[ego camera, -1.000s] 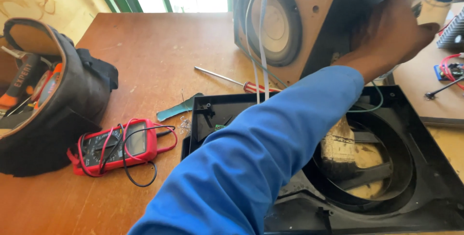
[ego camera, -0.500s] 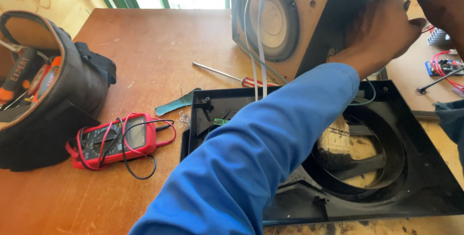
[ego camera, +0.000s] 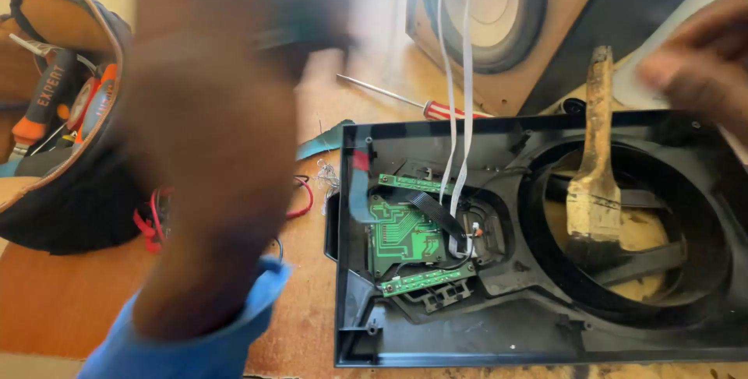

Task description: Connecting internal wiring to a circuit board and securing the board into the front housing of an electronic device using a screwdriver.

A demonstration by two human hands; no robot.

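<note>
My left hand (ego camera: 210,153), in a blue sleeve, is raised close to the camera and heavily blurred; its grip cannot be made out. My right hand (ego camera: 701,67), also blurred, hovers at the upper right just beside the handle of an old paintbrush (ego camera: 594,184). The brush lies with its bristles inside the round opening of a black plastic panel (ego camera: 499,348). Green circuit boards (ego camera: 405,235) sit in the panel's left part. White ribbon cables (ego camera: 460,75) run from them up to the wooden speaker box (ego camera: 499,13).
A red-handled screwdriver (ego camera: 436,108) lies on the wooden table (ego camera: 312,324) between panel and speaker box. A black tool bag (ego camera: 54,137) with orange-handled tools stands at the left. Red meter leads (ego camera: 300,200) show behind my left hand.
My left arm has pulled back from the speaker box to the left, near the camera. The circuit boards are now uncovered. The view is closer, and the brush shows in the ring.
</note>
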